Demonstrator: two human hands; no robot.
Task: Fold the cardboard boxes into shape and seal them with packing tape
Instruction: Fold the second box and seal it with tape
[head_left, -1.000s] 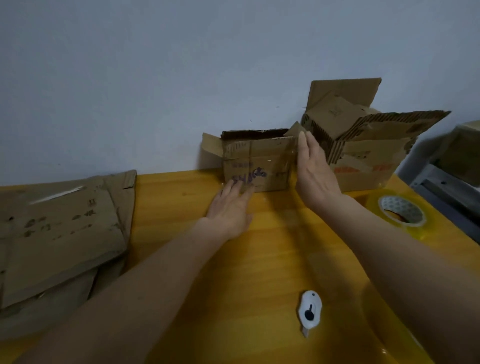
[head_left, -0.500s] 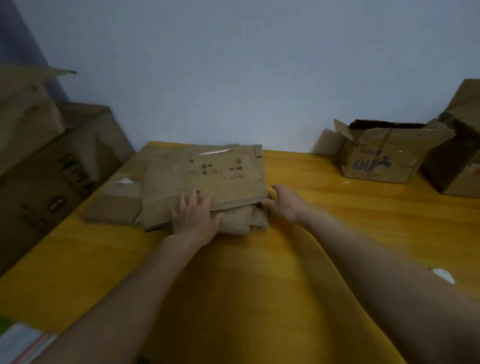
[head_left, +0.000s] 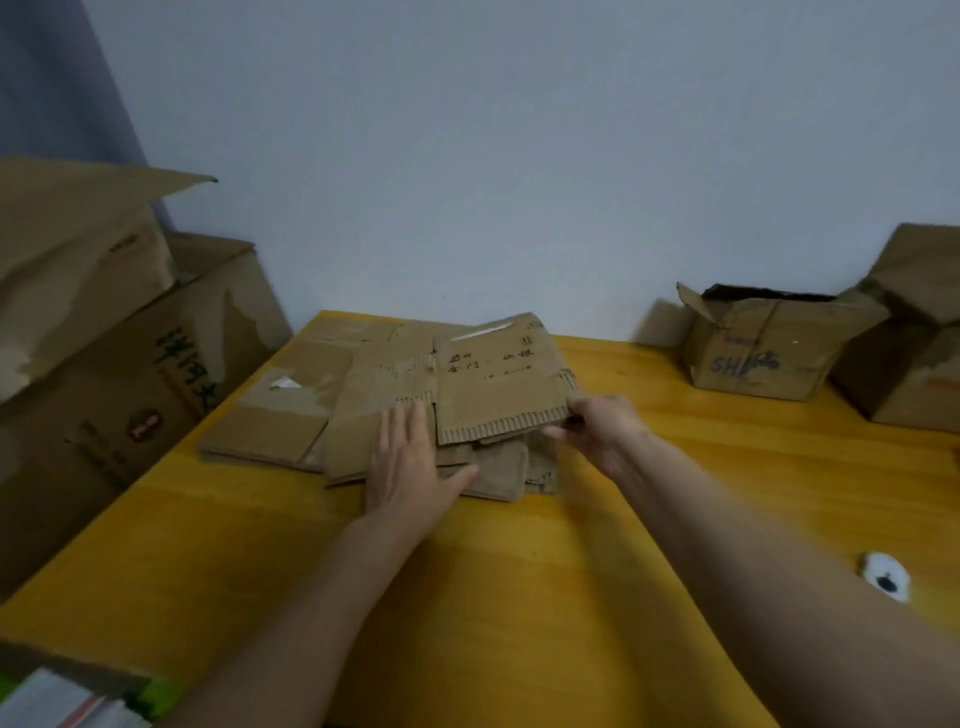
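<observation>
Hands at a stack of flattened boxes on a yellow table.

The left hand (head_left: 410, 462) lies flat, fingers straight, on the stack (head_left: 374, 410) at the table's (head_left: 519, 597) far left. The right hand (head_left: 597, 431) pinches the near right corner of the top sheet (head_left: 498, 384), which is tilted up off the stack. An open box (head_left: 763, 348) stands far right by the wall; a small white tool (head_left: 885, 577) lies near the right forearm.

Flattened cardboard stack (head_left: 363, 415) at table's (head_left: 519, 597) far left, open small box (head_left: 763, 348) far right, against wall.
</observation>
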